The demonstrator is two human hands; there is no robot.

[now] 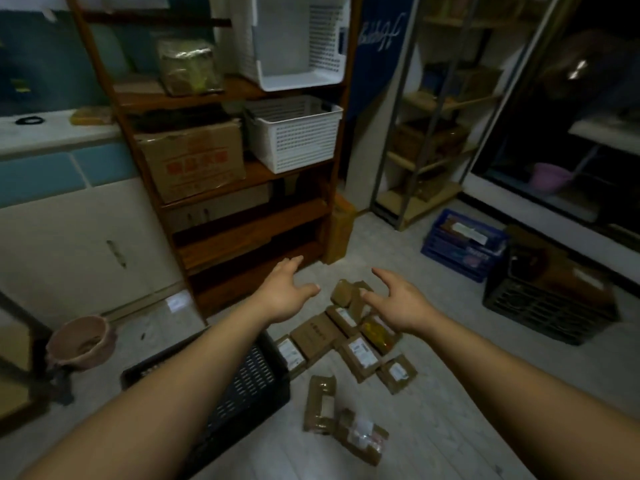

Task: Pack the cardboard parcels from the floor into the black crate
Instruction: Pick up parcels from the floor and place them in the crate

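Observation:
Several brown cardboard parcels [358, 355] with white labels lie scattered on the pale floor in the middle of the view. Two more parcels [320, 403] lie closer to me. A black slatted crate [249, 382] stands on the floor to their left, partly hidden under my left forearm. My left hand [285, 292] hovers open above the floor, left of the pile. My right hand [398, 303] is open too, fingers spread, above the far end of the parcel pile. Neither hand holds anything.
A dark wooden shelf unit [242, 216] with a cardboard box and white baskets stands right behind the pile. A second black crate [547, 306] with parcels and a blue crate [460, 244] stand at the right. A pink pot [81, 341] sits at the left.

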